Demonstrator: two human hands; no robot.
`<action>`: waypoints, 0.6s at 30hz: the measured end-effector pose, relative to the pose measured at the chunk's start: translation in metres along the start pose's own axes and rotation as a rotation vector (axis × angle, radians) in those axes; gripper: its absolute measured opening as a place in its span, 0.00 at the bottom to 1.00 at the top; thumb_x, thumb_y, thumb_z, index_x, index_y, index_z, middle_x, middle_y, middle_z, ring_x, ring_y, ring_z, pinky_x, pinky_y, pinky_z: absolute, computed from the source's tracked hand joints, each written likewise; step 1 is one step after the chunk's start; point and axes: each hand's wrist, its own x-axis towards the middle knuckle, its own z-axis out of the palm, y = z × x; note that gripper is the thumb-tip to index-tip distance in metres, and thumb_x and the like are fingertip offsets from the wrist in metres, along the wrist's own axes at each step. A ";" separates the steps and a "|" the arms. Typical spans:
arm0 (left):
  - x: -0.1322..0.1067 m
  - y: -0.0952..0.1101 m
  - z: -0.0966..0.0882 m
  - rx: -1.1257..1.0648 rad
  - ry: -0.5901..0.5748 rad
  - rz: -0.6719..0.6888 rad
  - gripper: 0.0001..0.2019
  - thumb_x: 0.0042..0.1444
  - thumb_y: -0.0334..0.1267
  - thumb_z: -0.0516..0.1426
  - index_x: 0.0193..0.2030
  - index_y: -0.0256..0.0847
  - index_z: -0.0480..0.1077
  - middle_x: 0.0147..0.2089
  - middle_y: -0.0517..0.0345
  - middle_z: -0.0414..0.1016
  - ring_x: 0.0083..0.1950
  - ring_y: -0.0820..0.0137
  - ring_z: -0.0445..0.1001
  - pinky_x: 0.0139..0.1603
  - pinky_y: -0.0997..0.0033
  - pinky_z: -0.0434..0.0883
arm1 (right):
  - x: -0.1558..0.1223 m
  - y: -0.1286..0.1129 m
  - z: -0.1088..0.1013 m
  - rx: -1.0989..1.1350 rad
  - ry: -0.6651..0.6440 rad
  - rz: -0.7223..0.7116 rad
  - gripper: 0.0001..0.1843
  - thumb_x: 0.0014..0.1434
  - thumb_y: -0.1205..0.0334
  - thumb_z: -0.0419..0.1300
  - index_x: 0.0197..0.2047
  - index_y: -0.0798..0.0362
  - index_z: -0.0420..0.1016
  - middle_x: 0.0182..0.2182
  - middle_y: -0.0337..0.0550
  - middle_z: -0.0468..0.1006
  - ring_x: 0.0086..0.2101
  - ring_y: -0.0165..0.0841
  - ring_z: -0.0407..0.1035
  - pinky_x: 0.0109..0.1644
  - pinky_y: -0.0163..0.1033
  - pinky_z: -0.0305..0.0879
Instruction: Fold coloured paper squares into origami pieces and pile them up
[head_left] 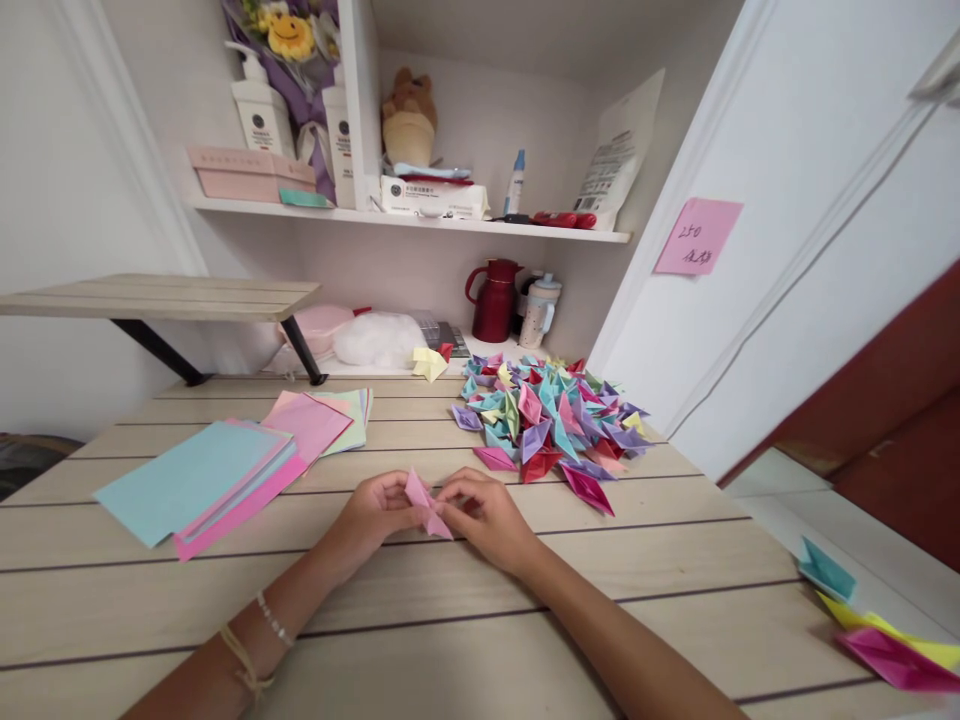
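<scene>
A small pink folded paper boat (426, 508) is held just above the slatted table, between the fingertips of both hands. My left hand (377, 515) pinches it from the left, thumb in front and fingers behind. From the other side, my right hand (484, 512) grips its right part between thumb and curled fingers. Beyond my right hand lies a heap of folded paper boats (551, 415) in blue, purple, red, pink, green and yellow. To the left of my hands, a loose stack of coloured paper sheets (202, 475) rests on the table, light blue on top.
A small wooden stand (161, 295) with black legs is at the back left. Behind the heap stand a red jug (495, 300) and a pale cup (540, 312). Several larger folded papers (896, 655) sit at the table's right edge. A shelf (420, 222) hangs above.
</scene>
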 end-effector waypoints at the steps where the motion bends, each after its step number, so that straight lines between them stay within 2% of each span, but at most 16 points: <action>1: -0.001 0.000 0.000 0.008 0.023 0.018 0.10 0.43 0.35 0.62 0.34 0.35 0.70 0.34 0.53 0.77 0.37 0.67 0.74 0.40 0.69 0.70 | 0.000 0.000 0.001 0.010 -0.007 0.002 0.08 0.54 0.59 0.58 0.32 0.53 0.75 0.30 0.42 0.74 0.29 0.29 0.68 0.29 0.31 0.62; 4: -0.002 0.001 0.002 0.010 0.087 0.027 0.09 0.44 0.36 0.62 0.33 0.36 0.70 0.34 0.54 0.77 0.36 0.67 0.74 0.38 0.71 0.69 | -0.001 0.002 0.003 0.042 -0.019 0.029 0.10 0.50 0.57 0.62 0.34 0.54 0.73 0.27 0.40 0.74 0.25 0.28 0.67 0.27 0.31 0.62; 6: -0.002 0.000 0.002 -0.003 0.120 0.013 0.10 0.43 0.37 0.62 0.32 0.36 0.69 0.35 0.53 0.77 0.36 0.67 0.75 0.37 0.71 0.70 | -0.001 0.004 0.002 0.025 0.004 0.026 0.11 0.47 0.57 0.64 0.32 0.54 0.72 0.27 0.39 0.74 0.25 0.28 0.66 0.27 0.31 0.63; 10: 0.000 -0.002 -0.002 0.018 0.133 0.003 0.11 0.43 0.37 0.62 0.33 0.35 0.70 0.36 0.50 0.78 0.37 0.66 0.75 0.38 0.70 0.69 | 0.001 0.005 -0.003 -0.013 -0.019 -0.047 0.09 0.49 0.57 0.63 0.28 0.54 0.71 0.30 0.42 0.74 0.30 0.31 0.67 0.32 0.33 0.64; 13: 0.001 -0.002 -0.003 0.039 0.132 -0.002 0.10 0.43 0.38 0.62 0.32 0.35 0.69 0.36 0.49 0.78 0.38 0.65 0.75 0.39 0.68 0.69 | 0.002 0.007 -0.005 0.006 -0.046 -0.010 0.08 0.50 0.58 0.62 0.28 0.54 0.70 0.27 0.41 0.73 0.28 0.30 0.67 0.30 0.33 0.63; 16: 0.000 -0.001 -0.001 0.035 0.149 0.014 0.10 0.42 0.38 0.62 0.30 0.36 0.67 0.34 0.51 0.78 0.38 0.64 0.76 0.40 0.67 0.69 | 0.001 0.010 0.000 0.067 0.010 0.061 0.09 0.49 0.59 0.62 0.29 0.54 0.67 0.24 0.38 0.72 0.24 0.28 0.65 0.26 0.31 0.61; 18: 0.001 0.000 0.000 0.026 0.174 0.022 0.12 0.41 0.38 0.63 0.29 0.37 0.64 0.31 0.54 0.78 0.36 0.65 0.76 0.37 0.69 0.70 | 0.001 0.011 0.004 0.126 0.057 0.070 0.10 0.48 0.61 0.62 0.32 0.54 0.66 0.25 0.37 0.73 0.24 0.28 0.66 0.25 0.31 0.62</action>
